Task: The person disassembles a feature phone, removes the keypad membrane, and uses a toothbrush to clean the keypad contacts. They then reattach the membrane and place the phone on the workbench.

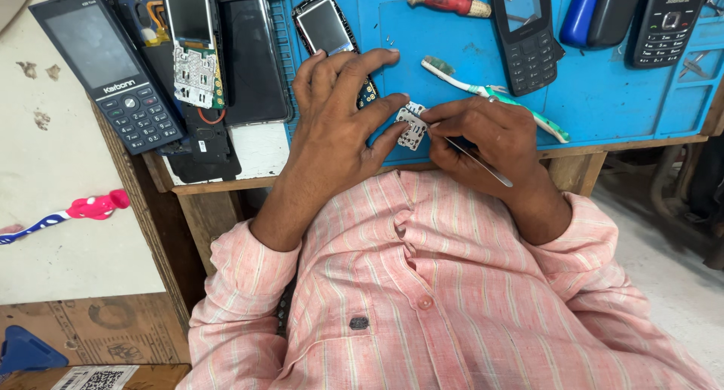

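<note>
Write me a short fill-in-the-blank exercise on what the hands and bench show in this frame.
1. The left hand and the right hand pinch a small white ____ between them.
2. The right hand also grips thin metal tweezers that point toward the person's ____.
3. The toothbrush lies on the ____ work mat.
4. The tool at the top of the mat has a ____ handle.

Missing words: keypad sheet; chest; blue; red

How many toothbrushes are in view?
2. One toothbrush, white and green, lies on the blue mat just beyond the right hand. The other, pink and blue, lies on the pale surface at far left. More may be hidden.
</note>
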